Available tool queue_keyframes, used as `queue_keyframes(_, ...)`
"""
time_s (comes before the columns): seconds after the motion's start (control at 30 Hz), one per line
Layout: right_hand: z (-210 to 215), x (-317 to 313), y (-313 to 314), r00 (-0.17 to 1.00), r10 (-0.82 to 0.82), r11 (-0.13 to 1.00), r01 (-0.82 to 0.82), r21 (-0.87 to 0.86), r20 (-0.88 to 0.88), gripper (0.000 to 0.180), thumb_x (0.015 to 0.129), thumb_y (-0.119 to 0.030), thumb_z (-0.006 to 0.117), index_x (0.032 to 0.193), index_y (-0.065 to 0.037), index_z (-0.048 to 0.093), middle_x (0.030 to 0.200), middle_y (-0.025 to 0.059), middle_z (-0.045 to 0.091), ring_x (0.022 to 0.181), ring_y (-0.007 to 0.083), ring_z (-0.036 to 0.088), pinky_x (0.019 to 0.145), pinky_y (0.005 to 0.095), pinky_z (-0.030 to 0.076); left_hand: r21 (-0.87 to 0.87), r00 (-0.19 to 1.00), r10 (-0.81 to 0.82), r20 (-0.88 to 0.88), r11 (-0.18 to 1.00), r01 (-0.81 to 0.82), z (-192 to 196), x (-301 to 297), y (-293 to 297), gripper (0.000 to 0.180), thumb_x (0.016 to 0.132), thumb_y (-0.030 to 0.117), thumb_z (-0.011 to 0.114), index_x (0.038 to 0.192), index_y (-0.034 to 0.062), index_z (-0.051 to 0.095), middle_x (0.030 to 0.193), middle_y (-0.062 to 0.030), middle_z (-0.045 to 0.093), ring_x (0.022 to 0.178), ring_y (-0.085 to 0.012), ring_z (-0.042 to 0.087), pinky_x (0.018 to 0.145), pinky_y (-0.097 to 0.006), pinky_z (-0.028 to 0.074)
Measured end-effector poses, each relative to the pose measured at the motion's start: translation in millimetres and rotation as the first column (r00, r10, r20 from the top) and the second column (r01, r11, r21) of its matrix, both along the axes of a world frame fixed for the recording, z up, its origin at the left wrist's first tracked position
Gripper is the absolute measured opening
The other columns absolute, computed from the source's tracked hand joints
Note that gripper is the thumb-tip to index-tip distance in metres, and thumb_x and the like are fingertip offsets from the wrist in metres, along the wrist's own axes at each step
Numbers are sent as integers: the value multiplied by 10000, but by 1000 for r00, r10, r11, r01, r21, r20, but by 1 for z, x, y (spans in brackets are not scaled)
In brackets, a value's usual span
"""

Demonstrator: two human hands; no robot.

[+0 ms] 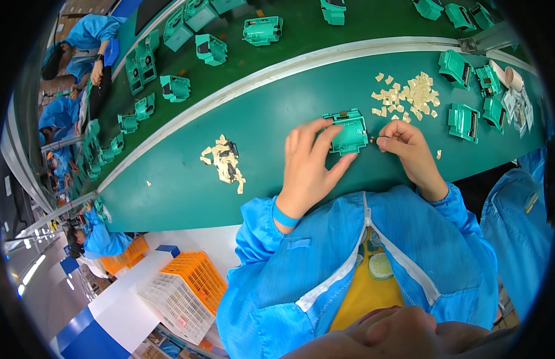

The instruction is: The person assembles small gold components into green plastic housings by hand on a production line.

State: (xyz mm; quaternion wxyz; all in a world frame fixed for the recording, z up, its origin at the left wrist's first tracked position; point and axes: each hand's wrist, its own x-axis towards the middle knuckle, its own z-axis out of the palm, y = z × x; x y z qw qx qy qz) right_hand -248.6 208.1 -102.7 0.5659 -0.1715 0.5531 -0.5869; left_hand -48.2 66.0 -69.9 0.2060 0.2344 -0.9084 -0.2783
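We steady the green plastic housing [347, 133] near the bench's [187, 179] near edge | left hand [310, 161] clasps its left side | right hand [409, 148] pinches a tiny part [373, 139] at its right edge | it looks light, rigid; best held by its outer walls.

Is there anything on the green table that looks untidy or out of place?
Mostly no. Small tan pieces lie scattered loosely, and a few strays sit apart near the right hand. The left hand holds the green plastic part normally.
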Motion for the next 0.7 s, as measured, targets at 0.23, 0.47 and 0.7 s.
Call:
queue_keyframes(0.23,-11,-5,-5,999,40,999,-40,-29,-29,126,902,-17,691,851,-69,589,873,-12,637,777,25,559,697,200,432,192,998,-57,-4,980,57,-23,-19,6,667,778,161,834,1396,89,594,1378,-146,528,1281,-387,470,1105,-460,409)
queue_keyframes(0.47,-9,-2,-7,992,103,994,-100,39,-79,162,894,19,695,861,-77,569,891,-36,619,783,5,541,684,189,416,291,999,-1,-38,957,12,-34,-21,17,697,746,73,772,1407,100,555,1403,-161,440,1312,-411,399,1109,-489,379)
queue_keyframes(0.7,-5,6,-13,989,102,993,-94,77,-103,186,888,31,694,849,-76,546,884,-40,607,774,6,531,676,193,411,289,996,58,-65,957,-36,-42,-22,19,643,743,50,753,1355,94,564,1347,-157,446,1296,-407,405,1101,-491,375)
